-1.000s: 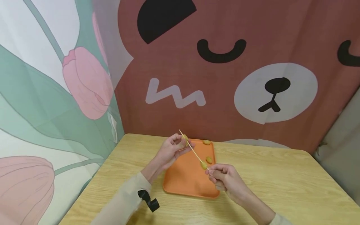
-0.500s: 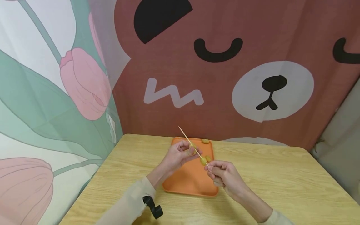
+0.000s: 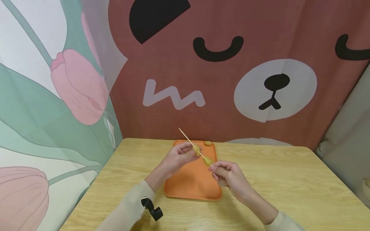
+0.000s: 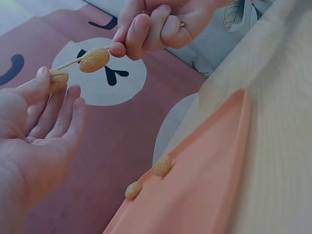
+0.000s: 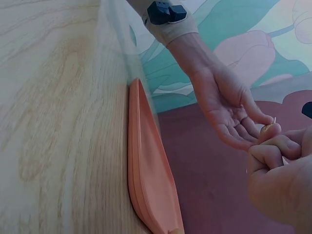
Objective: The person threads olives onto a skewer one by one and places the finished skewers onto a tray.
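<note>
A thin wooden skewer [image 3: 186, 136] slants between the hands, its pointed end up and to the left. My right hand [image 3: 231, 176] grips its lower end. Just above those fingers sits one yellow-brown, wrinkled oval piece [image 4: 94, 60], threaded on the skewer. A second, similar oval piece [image 4: 58, 81] is also on the skewer, pinched between thumb and fingers of my left hand [image 3: 177, 158]. A short stretch of bare stick separates the two pieces. Both hands are above an orange tray [image 3: 190, 186].
Two more wrinkled oval pieces [image 4: 162, 165] lie on the tray near its edge; in the head view one [image 3: 208, 143] shows at the far right corner. The tray stands on a wooden table [image 3: 274, 179], against a curtain [image 3: 173, 122] printed with a bear.
My left hand has slid its oval piece down the skewer toward my right hand, narrowing the gap between the two pieces. The right hand keeps its grip, and the head view has shifted slightly.
</note>
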`<state>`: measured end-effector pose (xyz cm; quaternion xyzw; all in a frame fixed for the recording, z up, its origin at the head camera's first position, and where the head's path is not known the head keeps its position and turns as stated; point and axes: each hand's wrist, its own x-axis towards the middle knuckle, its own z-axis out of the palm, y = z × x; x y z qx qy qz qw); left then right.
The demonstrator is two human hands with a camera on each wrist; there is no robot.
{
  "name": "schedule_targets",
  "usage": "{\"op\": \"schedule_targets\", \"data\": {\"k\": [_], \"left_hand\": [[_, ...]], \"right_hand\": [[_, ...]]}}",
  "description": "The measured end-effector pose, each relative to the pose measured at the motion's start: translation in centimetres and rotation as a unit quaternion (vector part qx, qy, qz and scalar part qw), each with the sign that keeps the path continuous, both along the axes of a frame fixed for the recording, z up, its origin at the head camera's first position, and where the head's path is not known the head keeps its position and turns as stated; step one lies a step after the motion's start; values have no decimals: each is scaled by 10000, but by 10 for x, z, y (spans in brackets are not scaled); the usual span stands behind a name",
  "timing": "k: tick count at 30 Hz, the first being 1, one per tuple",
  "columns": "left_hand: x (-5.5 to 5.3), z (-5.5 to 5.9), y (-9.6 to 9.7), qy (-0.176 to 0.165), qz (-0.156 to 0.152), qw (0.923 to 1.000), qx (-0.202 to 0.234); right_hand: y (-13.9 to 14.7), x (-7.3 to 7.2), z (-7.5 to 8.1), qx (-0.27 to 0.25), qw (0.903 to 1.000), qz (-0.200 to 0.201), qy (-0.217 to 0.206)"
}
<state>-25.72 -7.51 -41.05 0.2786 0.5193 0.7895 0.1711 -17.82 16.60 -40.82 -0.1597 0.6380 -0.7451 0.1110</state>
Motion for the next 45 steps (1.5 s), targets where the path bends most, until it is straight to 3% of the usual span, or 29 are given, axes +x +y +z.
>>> {"op": "schedule_targets", "data": {"k": [8, 14, 16, 22, 31, 38, 45], "left_hand": [[0, 4, 1, 19, 282, 9990, 352], [-2, 4, 2, -249, 942, 9932, 641], [-2, 4, 2, -233, 1034, 9921, 673], [1, 1, 4, 109, 918, 9938, 618], [1, 0, 6, 143, 704, 9967, 378], [-8, -3, 10, 203, 650, 9976, -134], [-22, -9, 9, 68, 886, 9949, -477]], "right_hand": [[5, -3, 6, 758, 9963, 253, 319], [10, -4, 10, 962, 9953, 87, 120], [11, -4, 10, 936, 9956, 46, 70], [12, -2, 10, 815, 9966, -23, 129], [13, -2, 7, 614, 9975, 64, 356], [16, -6, 7, 499, 9986, -126, 85], [26, -5, 3, 465, 9985, -260, 116]]}}
